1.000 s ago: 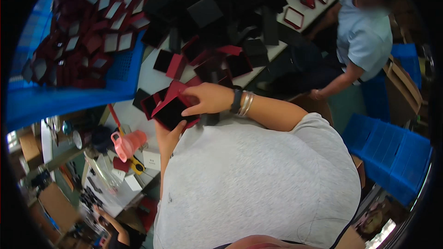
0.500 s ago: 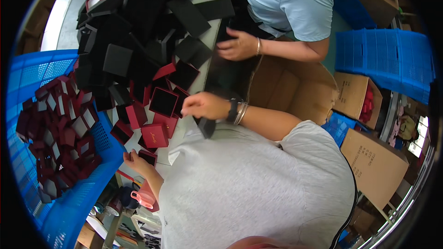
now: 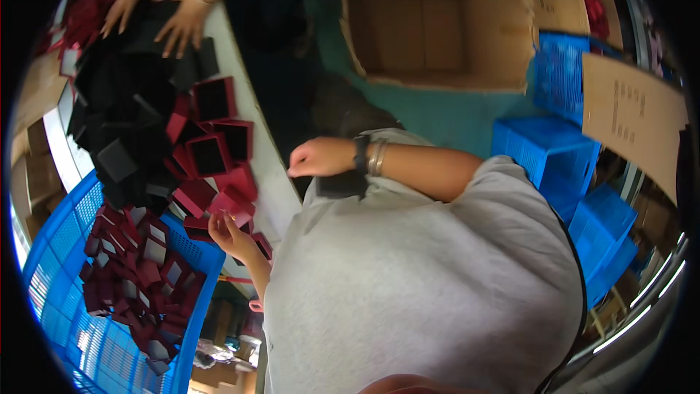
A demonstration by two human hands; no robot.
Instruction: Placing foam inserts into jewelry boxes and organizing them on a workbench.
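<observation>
My left hand (image 3: 230, 236) is at the table edge, palm turned up and fingers slightly apart, beside a closed red box (image 3: 232, 204). It holds nothing that I can see. My right hand (image 3: 321, 157), with a dark band and bracelets at the wrist, hovers in front of my body past the table edge. Its fingers are curled, and what they hold, if anything, is hidden. Just below that wrist a flat black piece (image 3: 341, 187) shows against my shirt. Open red boxes with black linings (image 3: 208, 156) lie on the table near both hands.
A heap of black pieces (image 3: 120, 117) covers the table (image 3: 255, 128). A co-worker's two hands (image 3: 184, 23) rest on its far end. A blue basket (image 3: 197, 314) full of dark red boxes stands at left. An open carton (image 3: 437, 76) and blue crates (image 3: 543, 149) are at right.
The view has swung, shifting the table left and up. The co-worker's hands now lie on the black heap. My left hand has come up beside the red box, its fingers less curled.
</observation>
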